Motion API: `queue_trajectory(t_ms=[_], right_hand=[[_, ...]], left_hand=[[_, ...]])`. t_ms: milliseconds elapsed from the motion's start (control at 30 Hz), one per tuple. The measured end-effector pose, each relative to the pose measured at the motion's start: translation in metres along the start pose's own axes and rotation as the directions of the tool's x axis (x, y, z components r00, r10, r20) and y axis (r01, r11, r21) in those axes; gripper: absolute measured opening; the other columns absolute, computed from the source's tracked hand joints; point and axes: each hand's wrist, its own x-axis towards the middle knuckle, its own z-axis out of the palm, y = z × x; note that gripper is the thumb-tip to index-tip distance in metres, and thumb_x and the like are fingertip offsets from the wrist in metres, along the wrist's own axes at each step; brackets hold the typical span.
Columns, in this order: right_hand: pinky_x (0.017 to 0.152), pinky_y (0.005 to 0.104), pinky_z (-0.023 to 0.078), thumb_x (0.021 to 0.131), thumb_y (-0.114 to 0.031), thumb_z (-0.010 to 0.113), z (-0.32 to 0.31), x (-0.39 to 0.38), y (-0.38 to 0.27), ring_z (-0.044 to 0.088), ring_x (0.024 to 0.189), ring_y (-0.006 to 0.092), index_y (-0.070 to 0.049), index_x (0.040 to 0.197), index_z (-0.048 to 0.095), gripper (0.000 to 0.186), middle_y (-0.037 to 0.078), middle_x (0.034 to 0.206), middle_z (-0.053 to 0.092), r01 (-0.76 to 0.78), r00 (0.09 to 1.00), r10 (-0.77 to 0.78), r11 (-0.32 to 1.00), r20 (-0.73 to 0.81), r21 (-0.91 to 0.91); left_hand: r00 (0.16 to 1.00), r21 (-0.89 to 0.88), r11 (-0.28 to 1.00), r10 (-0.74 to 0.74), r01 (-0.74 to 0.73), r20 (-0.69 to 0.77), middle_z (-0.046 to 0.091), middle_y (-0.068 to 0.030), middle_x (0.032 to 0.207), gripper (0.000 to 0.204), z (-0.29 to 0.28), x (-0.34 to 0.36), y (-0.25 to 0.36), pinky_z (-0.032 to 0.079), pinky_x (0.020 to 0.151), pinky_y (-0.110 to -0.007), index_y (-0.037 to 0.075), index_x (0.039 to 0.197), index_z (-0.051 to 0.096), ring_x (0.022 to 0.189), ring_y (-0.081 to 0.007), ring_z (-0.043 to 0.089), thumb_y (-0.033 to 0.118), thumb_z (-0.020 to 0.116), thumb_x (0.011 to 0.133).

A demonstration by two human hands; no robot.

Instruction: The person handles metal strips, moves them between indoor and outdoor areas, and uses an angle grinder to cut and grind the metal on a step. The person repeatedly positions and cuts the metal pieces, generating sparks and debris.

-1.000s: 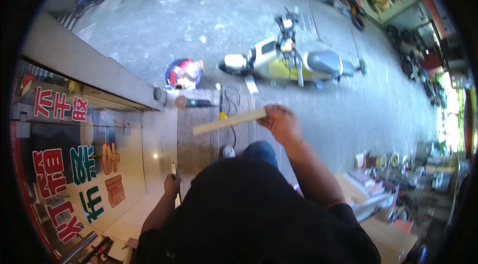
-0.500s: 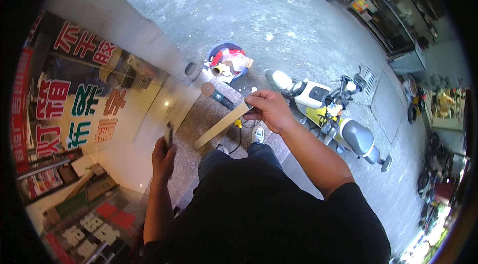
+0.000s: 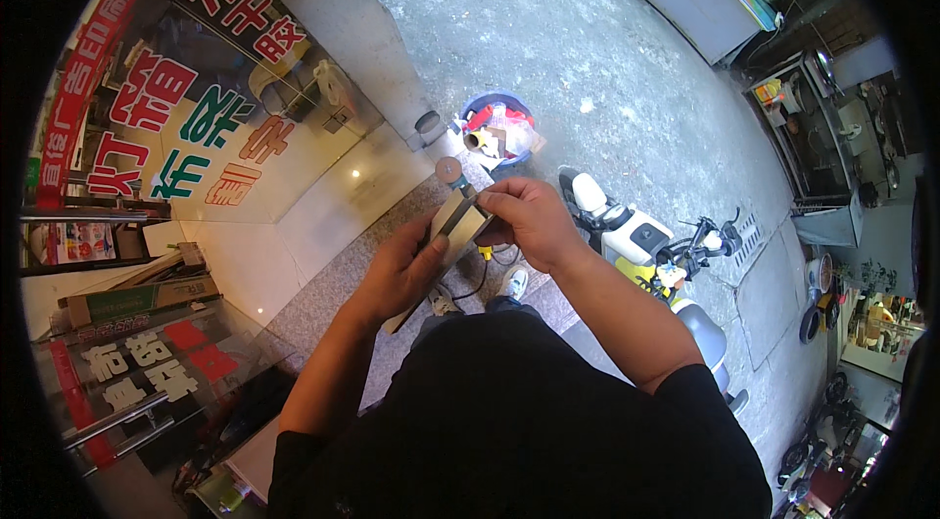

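Two hands are holding one pale wooden strip (image 3: 446,240) at chest height. To the left, the glass shopfront (image 3: 196,147) is showing red and green lettering. The left hand (image 3: 401,269) is wrapping closed around the strip's lower stretch, while the right hand (image 3: 529,215) is pinching its upper end. Beyond them a blue bucket (image 3: 497,127) of scraps is standing on the pavement, and a white and yellow scooter (image 3: 646,245) is sitting just right.

Left hand (image 3: 406,269) covers the pale strip's (image 3: 452,222) lower length. Bucket (image 3: 497,127) contents too small to identify. Scooter's (image 3: 646,245) rear hidden behind right forearm (image 3: 627,313).
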Motion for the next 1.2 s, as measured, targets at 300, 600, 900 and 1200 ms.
queue_trajectory(t_ms=[300,600,900,1200], right_hand=[[0.088,0.0324,0.062,0.108,-0.015,0.061,0.026,-0.019,-0.007,0.07,0.104,0.0151,0.008,0.137,0.061,0.037,0.011,0.117,0.072,0.208,0.976,-0.208,0.978,0.058,0.001],[0.102,0.0316,0.055,0.099,0.001,0.072,0.048,-0.029,-0.002,0.067,0.119,0.0178,0.008,0.155,0.043,0.064,0.013,0.132,0.065,0.448,0.866,-0.408,0.89,0.29,-0.084],[0.103,0.0316,0.056,0.098,0.005,0.071,0.067,-0.022,-0.004,0.068,0.118,0.0176,0.008,0.154,0.044,0.062,0.016,0.133,0.067,0.431,0.874,-0.401,0.9,0.276,-0.057],[0.101,0.0315,0.057,0.098,0.004,0.071,0.074,-0.012,0.004,0.069,0.118,0.018,0.008,0.152,0.049,0.058,0.015,0.13,0.07,0.418,0.883,-0.371,0.901,0.288,-0.118]], left_hand=[[0.995,0.518,0.855,0.066,-0.018,-0.074,0.059,-0.0291,0.142,0.102,-0.01,-0.016,0.004,0.052,0.107,-0.044,0.0,0.162,0.035,0.127,-0.0429,0.063,0.013,0.084,0.074],[0.996,0.391,0.918,-0.036,0.068,-0.087,0.057,-0.031,0.142,0.098,-0.025,-0.023,0.022,0.049,0.111,-0.048,0.0,0.16,0.034,0.131,-0.046,0.059,0.016,0.081,0.075],[0.988,0.506,0.862,0.088,-0.011,-0.129,0.06,-0.0299,0.138,0.101,-0.035,-0.038,0.019,0.053,0.102,-0.043,0.0,0.164,0.03,0.119,-0.0387,0.066,0.015,0.082,0.078],[0.964,0.608,0.794,0.178,-0.021,-0.199,0.057,-0.0309,0.137,0.104,-0.035,-0.048,0.01,0.053,0.103,-0.047,-0.001,0.163,0.027,0.122,-0.0464,0.062,0.018,0.084,0.079]])
